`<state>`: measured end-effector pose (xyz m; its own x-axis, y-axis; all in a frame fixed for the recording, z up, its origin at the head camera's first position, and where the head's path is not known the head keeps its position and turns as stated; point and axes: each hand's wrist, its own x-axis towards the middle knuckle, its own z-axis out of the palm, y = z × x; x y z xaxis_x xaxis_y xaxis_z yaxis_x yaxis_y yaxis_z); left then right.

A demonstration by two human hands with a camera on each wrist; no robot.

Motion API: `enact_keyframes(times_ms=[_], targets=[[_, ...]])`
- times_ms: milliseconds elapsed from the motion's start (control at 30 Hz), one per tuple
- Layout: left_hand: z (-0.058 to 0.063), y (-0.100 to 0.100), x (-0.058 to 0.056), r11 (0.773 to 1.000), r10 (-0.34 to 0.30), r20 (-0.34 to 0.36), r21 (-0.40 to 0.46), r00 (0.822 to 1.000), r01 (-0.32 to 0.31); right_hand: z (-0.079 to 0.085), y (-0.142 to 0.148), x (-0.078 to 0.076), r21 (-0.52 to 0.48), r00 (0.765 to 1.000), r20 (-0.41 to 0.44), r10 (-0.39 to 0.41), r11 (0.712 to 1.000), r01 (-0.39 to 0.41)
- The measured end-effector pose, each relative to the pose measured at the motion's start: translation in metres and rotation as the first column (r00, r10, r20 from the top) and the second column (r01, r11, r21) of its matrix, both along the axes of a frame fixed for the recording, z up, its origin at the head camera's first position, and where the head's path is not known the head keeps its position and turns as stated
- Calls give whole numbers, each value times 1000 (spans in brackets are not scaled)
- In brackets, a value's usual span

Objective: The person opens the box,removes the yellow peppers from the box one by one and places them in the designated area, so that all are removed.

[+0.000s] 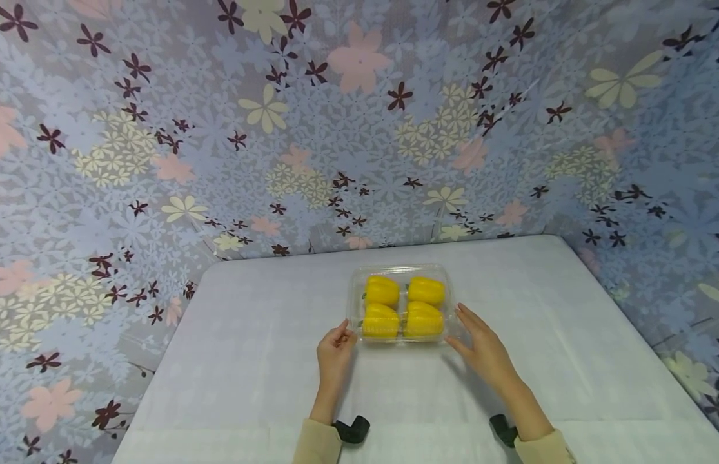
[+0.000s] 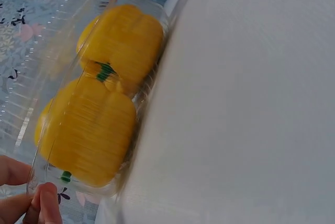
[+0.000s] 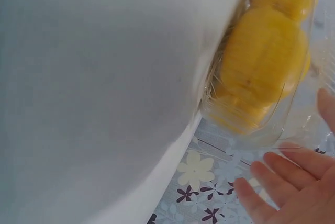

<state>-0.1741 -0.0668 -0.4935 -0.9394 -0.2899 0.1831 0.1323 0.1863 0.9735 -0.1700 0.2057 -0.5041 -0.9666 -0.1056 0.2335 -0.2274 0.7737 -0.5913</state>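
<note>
A clear plastic container sits on the white-covered desk, its long axis running from side to side, one short end toward each hand and a long side toward the person. Inside the container lie four yellow bell peppers, two along its far side and two along its near side, all on their sides with the green stems pointing to the container's left end. At the near left corner of the container, the left hand pinches the plastic edge between thumb and fingers. At the container's right end is the right hand, its fingers extended and spread, not gripping; their tips are right by the rim, and whether every one touches it I cannot tell. Nearer the person than the container, a black wrist piece shows at the left wrist and another at the right wrist, each beside a beige sleeve. The desk extends past the container on both sides, and beyond its far edge rises a flower-patterned backdrop in blue, pink, cream and dark maroon.
</note>
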Motion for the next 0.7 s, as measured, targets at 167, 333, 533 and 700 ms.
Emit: enact_keyframes(times_ms=[167, 333, 533, 700], targets=[[-2, -1, 0, 998, -37, -3, -45, 999, 37, 8, 3, -5, -36, 999, -34, 34, 999, -35], [-5, -5, -1, 992, -100, 59, -67, 993, 104, 22, 8, -11, -97, 995, -46, 86, 991, -90], [-25, -9, -12, 985, -153, 118, -67, 981, 161, 38, 16, -30, -146, 987, -56, 153, 976, -160], [-44, -15, -20, 969, -219, 123, -85, 968, 230, 48, 22, -50, -198, 985, -17, 172, 965, -172]])
